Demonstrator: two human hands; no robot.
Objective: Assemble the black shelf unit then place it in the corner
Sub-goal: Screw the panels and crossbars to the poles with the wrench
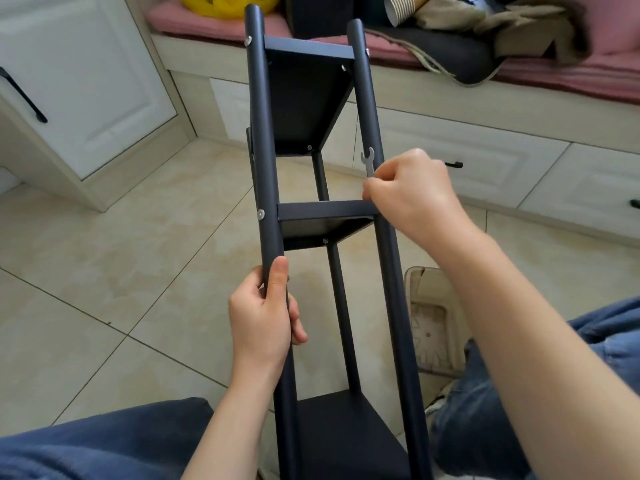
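The floor (104,271) is beige tile; a beige plastic piece (433,327) lies on it at the right. Whether the shelf (322,211) stands on it cannot be told. Behind, a bench (450,95) bears a pink cushion (194,22), and on that sit a yellow bag (221,5), black box (318,15), paper cups (405,8) on their side, a dark mat (443,53) and tan cloth (502,19).

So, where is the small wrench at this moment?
Head view, right of centre: the right hand pinches the wrench at the right pole, just above the middle shelf.
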